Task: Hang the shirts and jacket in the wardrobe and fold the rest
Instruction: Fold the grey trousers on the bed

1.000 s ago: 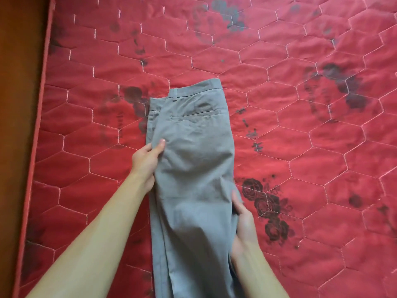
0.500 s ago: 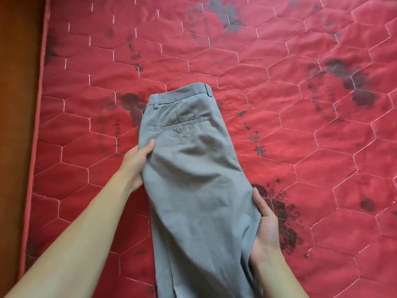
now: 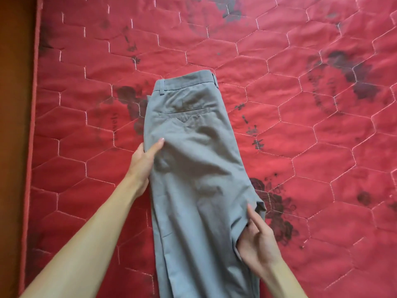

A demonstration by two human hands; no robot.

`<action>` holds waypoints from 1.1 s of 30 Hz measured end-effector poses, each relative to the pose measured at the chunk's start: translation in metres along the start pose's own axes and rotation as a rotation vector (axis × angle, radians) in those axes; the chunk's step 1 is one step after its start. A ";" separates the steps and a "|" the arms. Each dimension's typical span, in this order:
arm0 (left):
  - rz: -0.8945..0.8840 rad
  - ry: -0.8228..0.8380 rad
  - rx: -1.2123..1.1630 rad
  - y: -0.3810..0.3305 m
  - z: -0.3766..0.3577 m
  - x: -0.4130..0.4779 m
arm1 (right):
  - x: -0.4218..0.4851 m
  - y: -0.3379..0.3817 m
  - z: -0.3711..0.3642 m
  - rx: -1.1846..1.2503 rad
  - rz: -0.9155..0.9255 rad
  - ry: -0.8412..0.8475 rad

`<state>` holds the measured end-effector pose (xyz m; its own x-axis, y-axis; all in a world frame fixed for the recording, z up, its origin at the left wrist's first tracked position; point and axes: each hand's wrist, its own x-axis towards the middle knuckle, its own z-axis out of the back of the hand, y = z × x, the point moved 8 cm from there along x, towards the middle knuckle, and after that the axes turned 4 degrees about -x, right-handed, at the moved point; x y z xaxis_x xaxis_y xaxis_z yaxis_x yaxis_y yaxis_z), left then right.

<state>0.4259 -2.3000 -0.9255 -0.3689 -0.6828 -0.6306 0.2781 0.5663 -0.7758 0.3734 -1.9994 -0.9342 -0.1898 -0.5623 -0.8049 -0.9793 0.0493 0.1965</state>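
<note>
The grey trousers point(image 3: 193, 179) lie on the red quilted mattress point(image 3: 322, 147), folded lengthwise. The waistband point(image 3: 187, 81) is at the far end, and the legs run toward the person and out of the lower edge of the view. The left hand point(image 3: 142, 162) holds the left edge of the cloth just below the back pocket point(image 3: 184, 111), with the thumb on top and the fingers hidden under the fabric. The right hand point(image 3: 258, 244) pinches the right edge lower down, at the pointed corner of the seat. Its thumb lies on the cloth and its fingers are tucked beneath.

I judge that the folding is only at its beginning. The main risk is in the two layers: both hands grip only the edges, so if they pull unevenly the upper leg can slide off the lower one and the seams will no longer match. Soft wrinkles already show across the middle — a cross fold made over them would press them in. The hems are out of view, so a twist there could pass unnoticed.
</note>
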 end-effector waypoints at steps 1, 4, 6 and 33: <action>0.003 -0.033 0.006 0.012 0.006 -0.014 | -0.006 -0.009 0.007 -0.075 -0.044 -0.012; 0.020 -0.091 -0.023 0.047 0.024 -0.053 | -0.027 -0.031 0.029 -0.285 -0.120 -0.063; 0.026 -0.117 -0.016 0.062 0.033 -0.077 | -0.040 -0.040 0.040 -0.431 -0.130 -0.080; 0.113 0.140 0.293 0.278 0.110 -0.374 | -0.204 -0.162 0.183 -1.020 0.046 -0.111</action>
<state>0.7388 -1.9384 -0.9074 -0.4338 -0.5414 -0.7202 0.5597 0.4645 -0.6863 0.5579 -1.7417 -0.9045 -0.2823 -0.4952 -0.8216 -0.4545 -0.6852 0.5692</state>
